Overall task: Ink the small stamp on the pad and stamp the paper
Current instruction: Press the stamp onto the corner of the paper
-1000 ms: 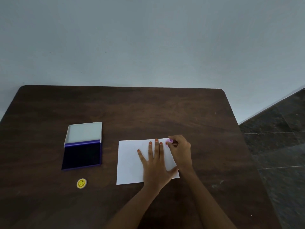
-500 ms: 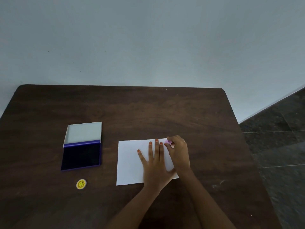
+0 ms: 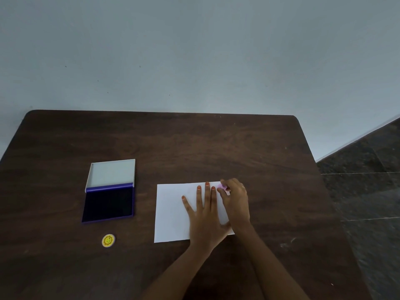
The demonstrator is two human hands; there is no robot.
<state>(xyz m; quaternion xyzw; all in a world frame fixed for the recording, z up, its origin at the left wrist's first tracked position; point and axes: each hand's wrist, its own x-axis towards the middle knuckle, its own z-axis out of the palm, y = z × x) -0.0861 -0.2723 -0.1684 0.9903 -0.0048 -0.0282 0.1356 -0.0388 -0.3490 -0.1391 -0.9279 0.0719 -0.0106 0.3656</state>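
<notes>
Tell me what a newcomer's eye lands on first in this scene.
The white paper stands out against the dark table, with the left hand flat on it and the right hand pinching a small pink stamp at the sheet's far right corner. To the left lies the open ink pad, lid folded back, and nearer the person a small yellow disc.

Under my view is a dark brown wooden table (image 3: pixel 173 144) with rounded far corners. On it, at about 8 o'clock from the table's middle, lies a small round yellow disc (image 3: pixel 108 240) with a smiling face, flat and alone. Behind the table, at 12 o'clock, stands a plain pale wall (image 3: pixel 194 50). At 3 o'clock I see a dark tiled floor (image 3: pixel 368 191).
</notes>
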